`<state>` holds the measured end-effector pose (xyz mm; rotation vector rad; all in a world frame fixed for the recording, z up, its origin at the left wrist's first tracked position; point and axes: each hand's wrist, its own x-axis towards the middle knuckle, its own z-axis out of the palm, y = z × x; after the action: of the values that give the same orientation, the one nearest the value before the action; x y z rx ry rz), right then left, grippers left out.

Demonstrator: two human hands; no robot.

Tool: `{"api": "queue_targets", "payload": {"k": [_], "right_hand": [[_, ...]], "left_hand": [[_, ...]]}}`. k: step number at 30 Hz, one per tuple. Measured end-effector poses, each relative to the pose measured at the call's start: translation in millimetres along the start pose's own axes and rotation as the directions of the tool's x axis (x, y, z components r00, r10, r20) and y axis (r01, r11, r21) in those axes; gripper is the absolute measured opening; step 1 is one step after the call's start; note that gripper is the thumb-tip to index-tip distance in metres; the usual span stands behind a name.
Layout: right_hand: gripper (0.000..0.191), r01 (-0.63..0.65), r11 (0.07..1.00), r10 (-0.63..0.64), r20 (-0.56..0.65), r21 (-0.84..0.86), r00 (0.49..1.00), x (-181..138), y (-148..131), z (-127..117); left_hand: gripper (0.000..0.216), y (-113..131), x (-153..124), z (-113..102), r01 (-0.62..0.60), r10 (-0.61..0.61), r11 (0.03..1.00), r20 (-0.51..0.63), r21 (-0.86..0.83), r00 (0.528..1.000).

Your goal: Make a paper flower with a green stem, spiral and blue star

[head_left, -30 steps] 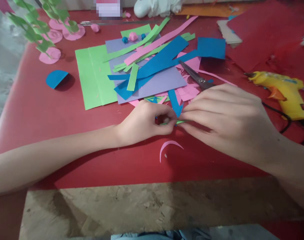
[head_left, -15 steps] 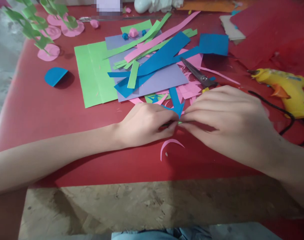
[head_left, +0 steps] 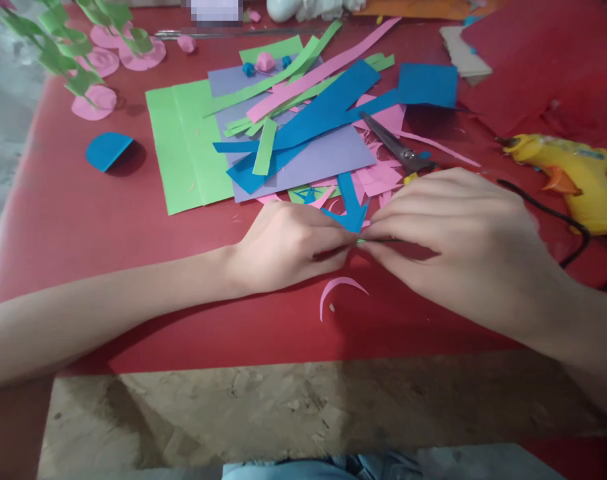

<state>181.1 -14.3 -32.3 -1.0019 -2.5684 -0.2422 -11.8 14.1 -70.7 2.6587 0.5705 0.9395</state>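
Looking down on a red worktop point(head_left: 183, 327); working over its near part with the right hand point(head_left: 463, 220) and left hand point(head_left: 288, 243), the fingers of both pinched narrow, almost tip to tip. Might snag the dark cord of the yellow glue gun point(head_left: 566, 163) by swinging the right wrist outward. Might nudge the scissors point(head_left: 393, 142), partly hidden beyond the right knuckles, by reaching forward. Gripping between both sets of fingertips a green piece point(head_left: 362, 241), mostly hidden; could crease or drop it through over-squeezing or too small a hold. Seeing no container; finding even a tiny pale scrap point(head_left: 332, 307) loose on the worktop.
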Motion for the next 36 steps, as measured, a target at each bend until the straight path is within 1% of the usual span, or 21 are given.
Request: {"api": "queue_targets", "payload": {"k": [4,6,10,14,17,21,24,26,30,33,36], "right_hand": [[0.012,0.016,1.000,-0.017,-0.028,-0.017,0.999,0,0,1],[0.012,0.026,1.000,-0.026,-0.024,-0.016,0.999,0,2,1],[0.013,0.050,0.999,-0.050,0.013,-0.002,0.999,1,9,-2],[0.013,0.049,0.998,-0.050,0.034,0.024,0.998,1,18,-9],[0.012,0.059,0.998,-0.060,0.036,0.035,0.998,1,22,-11],[0.014,0.048,0.998,-0.050,0.034,0.048,0.998,1,23,-8],[0.014,0.028,0.998,-0.030,0.033,0.056,0.999,1,23,-6],[0.012,0.037,0.998,-0.039,0.034,0.053,0.999,1,22,-5],[0.005,0.068,0.998,-0.069,0.028,0.010,0.997,3,18,-6],[0.006,0.074,0.997,-0.074,0.018,-0.013,0.997,4,14,-7],[0.007,0.144,0.988,-0.144,0.007,-0.051,0.990,4,11,-6]], "left_hand": [[0.017,2,2,1,0.123,-0.121,0.990,0.034,-0.066,0.992],[0.017,2,2,1,0.178,-0.175,0.982,0.059,-0.063,0.983],[0.019,2,3,2,0.208,-0.205,0.978,0.083,-0.030,0.975],[0.022,1,3,2,0.219,-0.217,0.976,0.100,-0.011,0.971],[0.021,0,3,1,0.204,-0.202,0.979,0.087,-0.007,0.975],[0.021,-1,1,1,0.153,-0.153,0.988,0.045,-0.014,0.987],[0.021,-3,0,3,0.093,-0.093,0.995,-0.005,-0.048,0.996],[0.021,-4,-1,4,0.065,-0.067,0.995,-0.029,-0.075,0.997],[0.016,-3,0,3,0.088,-0.090,0.993,-0.021,-0.083,0.996],[0.014,-1,1,2,0.116,-0.119,0.990,-0.031,-0.076,0.992],[0.015,0,2,1,0.148,-0.149,0.987,-0.012,-0.057,0.989]]}}
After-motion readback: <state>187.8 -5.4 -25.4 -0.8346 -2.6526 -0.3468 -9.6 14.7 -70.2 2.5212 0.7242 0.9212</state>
